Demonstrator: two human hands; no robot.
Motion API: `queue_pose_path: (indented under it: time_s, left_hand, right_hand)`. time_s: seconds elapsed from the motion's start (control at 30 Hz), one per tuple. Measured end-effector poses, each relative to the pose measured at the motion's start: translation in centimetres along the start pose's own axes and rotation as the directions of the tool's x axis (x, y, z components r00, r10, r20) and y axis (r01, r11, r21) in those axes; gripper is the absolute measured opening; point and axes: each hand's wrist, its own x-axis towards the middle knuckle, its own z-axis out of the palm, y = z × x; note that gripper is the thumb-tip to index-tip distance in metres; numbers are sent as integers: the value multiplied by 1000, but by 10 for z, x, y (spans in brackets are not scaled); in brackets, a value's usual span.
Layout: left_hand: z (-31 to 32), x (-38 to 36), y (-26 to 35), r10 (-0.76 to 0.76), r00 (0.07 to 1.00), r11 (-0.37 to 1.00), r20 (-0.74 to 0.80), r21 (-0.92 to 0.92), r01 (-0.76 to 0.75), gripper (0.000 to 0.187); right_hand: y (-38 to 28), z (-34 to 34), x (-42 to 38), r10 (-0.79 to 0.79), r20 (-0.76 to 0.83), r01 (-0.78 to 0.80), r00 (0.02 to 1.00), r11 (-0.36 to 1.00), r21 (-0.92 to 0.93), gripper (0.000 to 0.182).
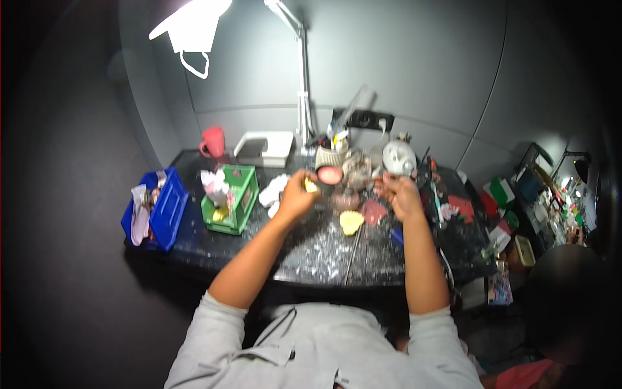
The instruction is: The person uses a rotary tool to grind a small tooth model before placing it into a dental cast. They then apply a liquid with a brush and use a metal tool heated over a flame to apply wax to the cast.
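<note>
My left hand [299, 196] is closed around a small yellow piece [310, 186], mostly hidden by the fingers. My right hand [400, 196] is raised over the bench with its fingers pinched together. Something thin may be between them, but blur hides what it is. On the bench between the hands lies a yellow piece resembling a dental cast [351, 222]. Beside it is a flat reddish piece [374, 212]. A round dish with pink contents [330, 175] sits close to the left fingertips, and a brownish jar [346, 200] stands behind the yellow cast.
A green bin [237, 223] and a blue bin [170, 223] stand at left. White crumpled cloth [275, 193] lies near my left hand. Behind are a red mug [212, 141], white tray [283, 148], lamp stand [302, 97] and ribbed pot [332, 157]. Another person's red sleeve [521, 376] shows lower right.
</note>
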Motion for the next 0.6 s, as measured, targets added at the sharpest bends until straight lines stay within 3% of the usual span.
queue_pose_path:
  time_s: [0.03, 0.1, 0.53, 0.6]
  left_hand:
    - [-1, 0, 8, -42, 998, 993, 49, -107, 47, 37]
    - [-4, -3, 14, -81, 995, 997, 51, -9, 82, 37]
    - [-4, -6, 18, -52, 997, 998, 52, -19, 53, 39]
    - [-5, -5, 19, -151, 986, 984, 66, -90, 157, 39]
  right_hand:
    - [-4, 7, -6, 1, -37, -1, 999, 1000, 12, 17]
    - [-5, 6, -6, 17, -30, -16, 999, 1000, 16, 17]
    - [-14, 10, -14, 4, -43, -3, 999, 1000, 18, 23]
    - [-14, 10, -14, 5, -49, -4, 999, 1000, 22, 22]
